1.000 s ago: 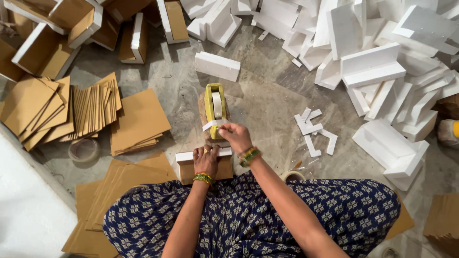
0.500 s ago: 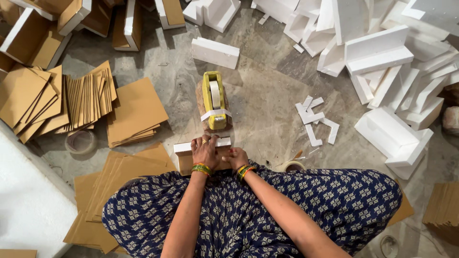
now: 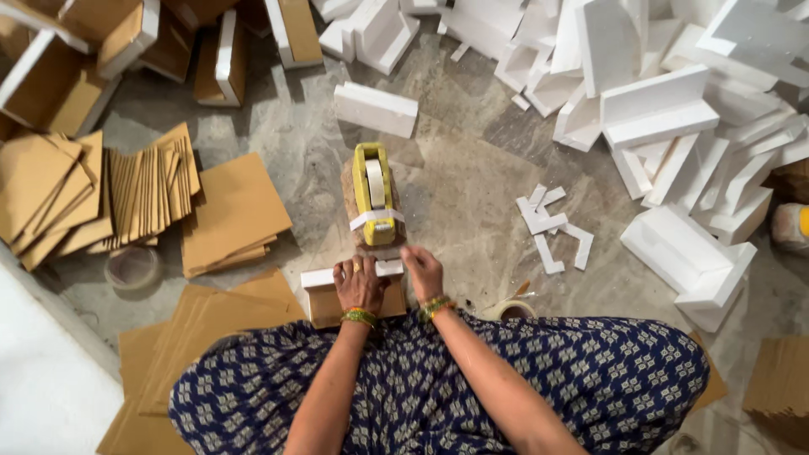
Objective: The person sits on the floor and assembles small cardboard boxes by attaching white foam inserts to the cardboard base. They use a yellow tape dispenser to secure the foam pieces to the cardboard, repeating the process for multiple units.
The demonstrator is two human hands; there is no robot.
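We have a small cardboard box with a white foam edge (image 3: 324,291) on the floor just below the yellow tape dispenser (image 3: 373,192). Our left hand (image 3: 360,285) lies flat, fingers spread, pressing its top; our right hand (image 3: 423,271) rests loosely curled at its right end, grasping nothing. It looks light, stiff yet crushable, so best held by its side walls.

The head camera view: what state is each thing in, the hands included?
Left hand: flat on the box, pressing.
Right hand: at the box's right end, fingers down.
Box: cardboard with white foam rim, on the floor by the lap.
Tape dispenser: yellow, upright, a strip hanging off its front.
Cardboard sheets: stacked flat.
Foam pieces: heaped loose.
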